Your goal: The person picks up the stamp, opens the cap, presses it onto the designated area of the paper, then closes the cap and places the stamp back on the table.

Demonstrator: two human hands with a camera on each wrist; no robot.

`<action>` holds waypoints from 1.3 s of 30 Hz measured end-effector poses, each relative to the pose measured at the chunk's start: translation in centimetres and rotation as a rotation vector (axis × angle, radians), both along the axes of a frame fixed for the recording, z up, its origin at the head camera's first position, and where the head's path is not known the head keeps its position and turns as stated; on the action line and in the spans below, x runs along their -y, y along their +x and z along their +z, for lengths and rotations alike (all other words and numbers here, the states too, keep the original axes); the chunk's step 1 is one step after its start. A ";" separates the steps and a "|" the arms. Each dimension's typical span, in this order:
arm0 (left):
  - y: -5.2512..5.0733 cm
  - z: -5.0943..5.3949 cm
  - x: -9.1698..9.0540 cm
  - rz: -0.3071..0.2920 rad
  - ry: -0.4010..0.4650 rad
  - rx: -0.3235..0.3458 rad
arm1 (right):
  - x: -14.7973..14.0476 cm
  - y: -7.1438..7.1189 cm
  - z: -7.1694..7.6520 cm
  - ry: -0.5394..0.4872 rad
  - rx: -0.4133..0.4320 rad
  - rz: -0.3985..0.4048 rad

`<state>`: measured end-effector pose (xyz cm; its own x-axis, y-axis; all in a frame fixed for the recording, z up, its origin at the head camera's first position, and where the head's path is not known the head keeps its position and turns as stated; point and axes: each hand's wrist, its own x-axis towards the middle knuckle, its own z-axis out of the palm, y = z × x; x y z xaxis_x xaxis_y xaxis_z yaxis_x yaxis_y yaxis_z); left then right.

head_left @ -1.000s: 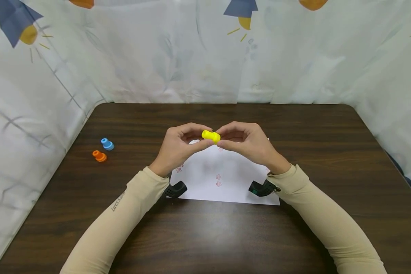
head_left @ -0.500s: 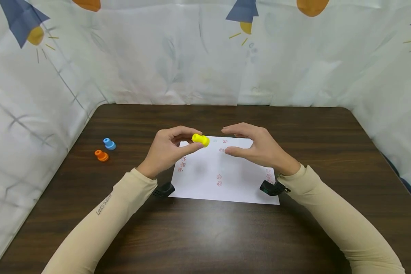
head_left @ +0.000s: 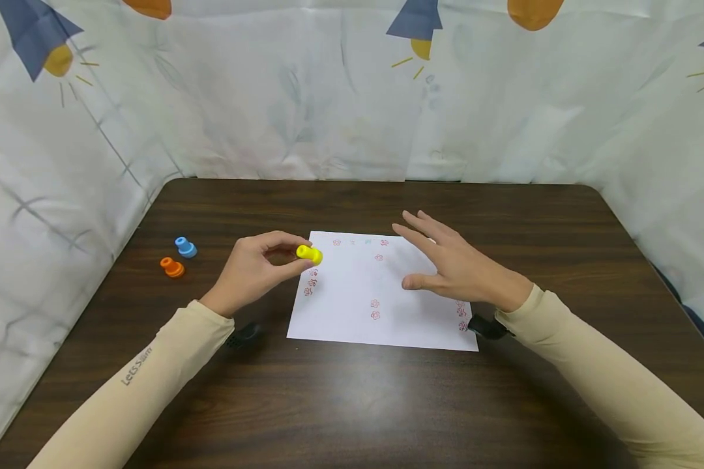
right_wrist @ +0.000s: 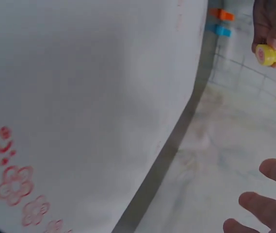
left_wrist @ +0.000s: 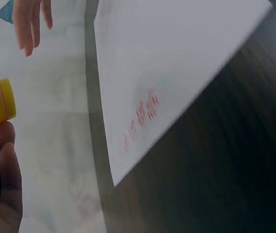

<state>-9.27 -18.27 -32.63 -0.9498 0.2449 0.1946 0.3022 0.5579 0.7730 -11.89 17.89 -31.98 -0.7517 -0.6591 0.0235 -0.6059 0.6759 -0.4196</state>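
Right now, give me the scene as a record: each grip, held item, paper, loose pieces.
left grip: pinches yellow piece
right grip: holds nothing, spread above the right part of the paper
held item: yellow piece, raised clear of the paper
paper: flat on dark table, red marks along both sides and mid-sheet
loose pieces: orange piece and blue piece on table, left of paper, blue farther back

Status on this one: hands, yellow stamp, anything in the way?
Left hand pinches yellow stamp in the air. Right hand empty, spread above white sheet. Blue stamp and orange stamp left of sheet, seemingly out of the way.
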 end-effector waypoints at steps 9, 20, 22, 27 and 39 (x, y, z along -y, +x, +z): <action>0.4 -0.9 3.4 0.056 -0.127 -0.061 | -2.3 0.5 -1.4 0.118 -0.051 -0.046; 1.5 -1.0 6.6 0.148 -0.238 -0.051 | -4.4 0.9 -2.7 0.275 -0.006 -0.098; 1.7 -1.1 7.0 0.160 -0.262 -0.048 | -4.6 1.0 -2.9 0.303 -0.007 -0.102; 1.9 -1.5 8.3 0.175 -0.309 -0.053 | -5.1 1.3 -3.2 0.349 -0.018 -0.107; 2.5 -2.0 10.5 0.201 -0.389 -0.060 | -6.0 1.9 -3.6 0.368 0.040 -0.119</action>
